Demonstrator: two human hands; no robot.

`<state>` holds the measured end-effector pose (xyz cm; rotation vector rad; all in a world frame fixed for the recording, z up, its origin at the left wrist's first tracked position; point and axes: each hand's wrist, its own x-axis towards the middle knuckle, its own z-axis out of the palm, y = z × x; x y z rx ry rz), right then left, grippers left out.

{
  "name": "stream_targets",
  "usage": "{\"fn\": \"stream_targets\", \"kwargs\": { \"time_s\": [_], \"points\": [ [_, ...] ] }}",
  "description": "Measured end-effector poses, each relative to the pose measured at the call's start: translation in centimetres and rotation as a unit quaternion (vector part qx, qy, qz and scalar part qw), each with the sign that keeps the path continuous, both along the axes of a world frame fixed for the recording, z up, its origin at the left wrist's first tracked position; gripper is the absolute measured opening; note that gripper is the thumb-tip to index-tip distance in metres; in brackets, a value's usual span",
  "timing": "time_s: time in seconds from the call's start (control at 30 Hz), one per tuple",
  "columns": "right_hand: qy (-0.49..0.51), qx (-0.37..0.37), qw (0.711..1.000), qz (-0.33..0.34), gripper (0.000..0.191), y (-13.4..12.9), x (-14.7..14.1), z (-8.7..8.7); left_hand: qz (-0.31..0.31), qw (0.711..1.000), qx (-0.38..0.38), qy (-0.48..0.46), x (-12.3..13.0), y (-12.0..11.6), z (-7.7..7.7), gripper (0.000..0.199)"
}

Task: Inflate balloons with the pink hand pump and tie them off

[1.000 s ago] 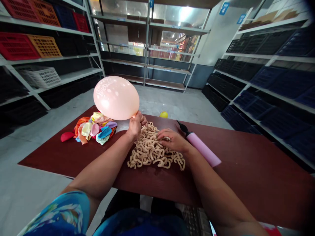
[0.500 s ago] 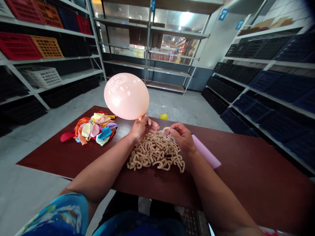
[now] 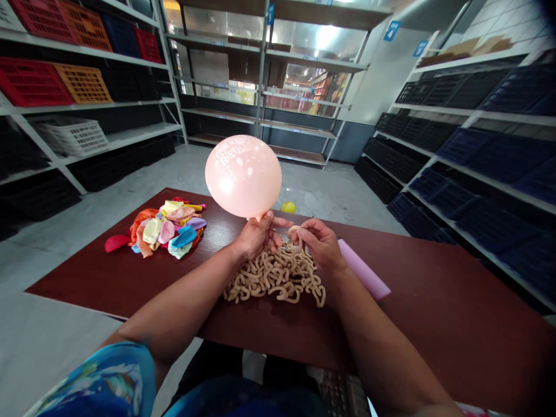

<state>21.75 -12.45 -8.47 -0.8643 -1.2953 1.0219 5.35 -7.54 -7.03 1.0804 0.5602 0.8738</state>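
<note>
The neck of an inflated pink balloon (image 3: 243,176), above and beyond a pile of tan curly strands (image 3: 278,275), is pinched by the left hand (image 3: 256,237). One tan strand (image 3: 294,231) is held over the pile by the right hand (image 3: 321,243). Limp balloons (image 3: 166,230) are heaped left of the pile; a lilac cylinder (image 3: 365,269) is seen to its right.

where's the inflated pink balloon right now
In the head view, the oval inflated pale-pink balloon is just left of centre, its neck held in the bare left hand, beyond the heap of curled tan pieces.
</note>
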Motion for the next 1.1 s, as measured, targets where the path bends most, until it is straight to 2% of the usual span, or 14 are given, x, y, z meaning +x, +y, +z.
{"fn": "stream_targets", "kwargs": {
  "time_s": [0.17, 0.4, 0.53, 0.7, 1.1],
  "points": [
    [-0.032, -0.038, 0.999, 0.003, 0.014, -0.3, -0.2, 0.2, -0.025, 0.999, -0.039, -0.005, 0.3, -0.2, -0.2, 0.036],
    [0.004, -0.036, 0.999, 0.010, 0.017, -0.2, 0.0, 0.3, -0.082, 0.996, -0.017, -0.007, -0.1, 0.4, -1.2, 0.038],
    [0.018, -0.036, 0.999, 0.000, 0.018, -0.1, 0.3, 0.4, -0.064, 0.998, -0.003, 0.028, -0.1, 0.4, -1.2, 0.042],
    [0.040, -0.033, 0.999, 0.001, 0.016, -0.1, 0.4, 0.6, -0.061, 0.995, -0.022, 0.070, -0.1, 0.1, -0.8, 0.044],
    [0.075, -0.039, 0.996, -0.005, 0.020, -0.2, 0.7, 0.9, -0.050, 0.998, 0.029, 0.032, -0.7, 0.4, -0.6, 0.035]
  ]
}}
